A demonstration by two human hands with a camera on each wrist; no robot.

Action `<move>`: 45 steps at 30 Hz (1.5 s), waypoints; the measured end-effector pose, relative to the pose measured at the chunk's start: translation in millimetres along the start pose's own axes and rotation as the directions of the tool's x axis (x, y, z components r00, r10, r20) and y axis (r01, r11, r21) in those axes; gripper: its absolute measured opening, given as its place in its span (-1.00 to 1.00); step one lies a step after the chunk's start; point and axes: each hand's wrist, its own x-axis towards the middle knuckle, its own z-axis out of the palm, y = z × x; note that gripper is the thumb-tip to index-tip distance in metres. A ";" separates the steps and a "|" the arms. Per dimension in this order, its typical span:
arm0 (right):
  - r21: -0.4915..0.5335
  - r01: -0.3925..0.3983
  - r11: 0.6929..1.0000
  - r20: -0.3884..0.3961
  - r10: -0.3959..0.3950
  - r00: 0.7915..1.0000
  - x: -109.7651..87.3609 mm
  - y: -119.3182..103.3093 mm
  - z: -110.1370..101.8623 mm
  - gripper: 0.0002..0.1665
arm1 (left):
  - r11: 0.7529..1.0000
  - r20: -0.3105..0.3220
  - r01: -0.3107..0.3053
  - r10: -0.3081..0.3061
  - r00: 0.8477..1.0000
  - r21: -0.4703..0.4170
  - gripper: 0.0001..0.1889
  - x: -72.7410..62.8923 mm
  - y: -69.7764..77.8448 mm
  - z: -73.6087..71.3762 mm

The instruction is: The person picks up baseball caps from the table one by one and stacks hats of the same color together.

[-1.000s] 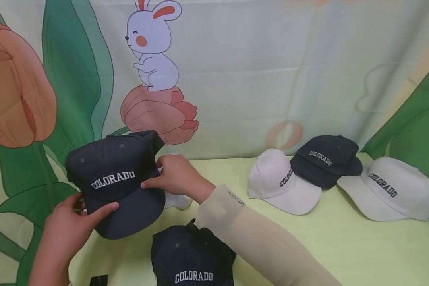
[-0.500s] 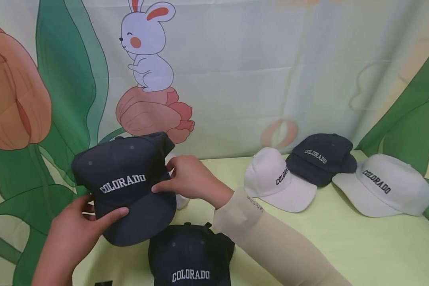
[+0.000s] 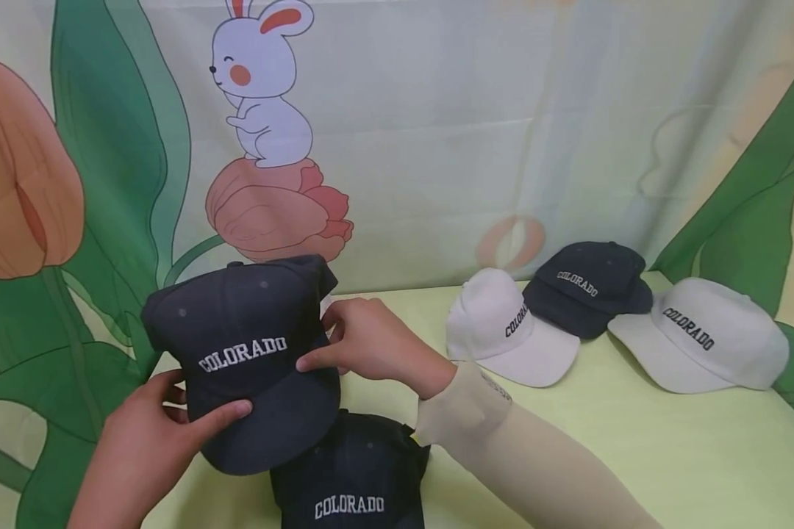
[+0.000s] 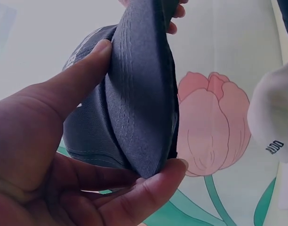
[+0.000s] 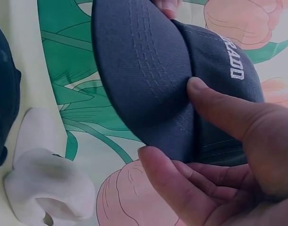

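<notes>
A navy baseball cap [image 3: 238, 316] with white COLORADO lettering is held up at left of centre in the head view, its brim toward me. My left hand [image 3: 148, 433] grips the brim's left side, thumb on top and fingers beneath, as the left wrist view shows on the brim [image 4: 139, 94]. On the other side my right hand [image 3: 377, 342] pinches the brim where it meets the crown; its thumb [image 5: 219, 106] lies on top in the right wrist view. A second navy cap [image 3: 347, 463] stands close in front, partly covered by the held brim.
Farther right on the pale green table [image 3: 635, 455] lie a white cap [image 3: 490, 323], a navy cap [image 3: 585, 283] and another white cap [image 3: 721, 330], close together. A white cap [image 5: 50, 183] behind the held one is mostly hidden in the head view. A printed curtain [image 3: 423, 147] hangs behind.
Both hands have carried the held navy cap rightward and slightly down, so its brim now overlaps the front navy cap in the head view. The background has shifted slightly left.
</notes>
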 end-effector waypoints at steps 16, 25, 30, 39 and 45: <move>0.128 -0.007 0.992 -0.034 0.012 0.999 -43.2 21.1 6.7 -0.46 | 1.000 0.038 -0.016 0.017 0.999 -0.014 0.23 -18.7 6.3 18.8; 0.184 -0.024 0.983 -0.042 0.032 0.999 -64.9 38.0 14.0 -0.47 | 0.998 0.052 -0.057 0.057 0.997 -0.008 0.17 -23.3 6.0 37.7; 0.205 -0.038 0.978 -0.047 0.048 0.998 -73.0 46.3 15.7 -0.49 | 0.997 0.065 -0.072 0.072 0.995 0.003 0.17 -24.5 8.2 44.6; 0.283 -0.056 0.958 -0.049 0.073 0.996 -87.8 55.2 23.6 -0.50 | 0.998 0.104 -0.059 0.057 0.993 0.021 0.16 -23.4 5.8 55.1; 0.325 -0.073 0.943 -0.049 0.095 0.994 -97.2 63.1 31.7 -0.51 | 0.999 0.134 -0.044 0.042 0.990 0.014 0.15 -22.4 1.1 66.1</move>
